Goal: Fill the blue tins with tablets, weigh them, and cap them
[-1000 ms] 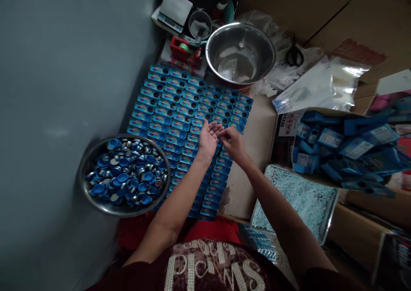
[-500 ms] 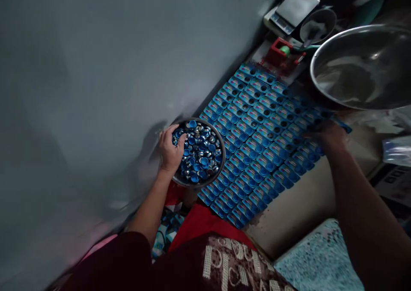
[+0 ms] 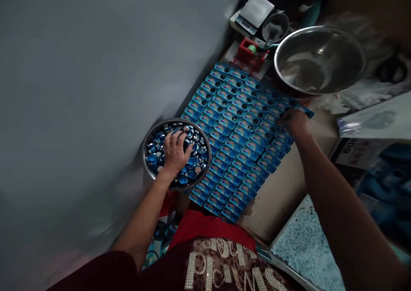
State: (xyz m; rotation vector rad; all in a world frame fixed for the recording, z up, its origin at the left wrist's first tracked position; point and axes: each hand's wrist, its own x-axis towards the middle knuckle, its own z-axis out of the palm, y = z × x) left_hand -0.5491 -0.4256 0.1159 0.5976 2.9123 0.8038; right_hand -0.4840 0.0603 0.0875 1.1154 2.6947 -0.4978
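Note:
My left hand (image 3: pixel 176 152) rests in a metal bowl, its fingers spread over many small round blue and silver caps (image 3: pixel 189 173). The bowl (image 3: pixel 209 154) stands against the wall at the table's left edge. Out at the right side of the rows, my right hand (image 3: pixel 297 122) bends down over the blue printed packs (image 3: pixel 229 143), fingertips drawn together; whatever they pinch is hidden. These packs lie side by side in slanting rows. Nearer ones show a blue round piece at one end, while many farther ones show a dark round spot there.
A large steel basin (image 3: pixel 317 62) stands beyond my right hand. Behind the rows are a red tape dispenser (image 3: pixel 248 51), a digital scale (image 3: pixel 256 10) and a small pot (image 3: pixel 275 25). A speckled pale-blue mass in a tray (image 3: pixel 305 239) is at lower right. The grey wall (image 3: pixel 80 90) bounds the left.
My left hand has moved from the bowl's rim in over the caps. My right hand stays at the right side of the packs. The whole view has shifted, with the basin now farther left.

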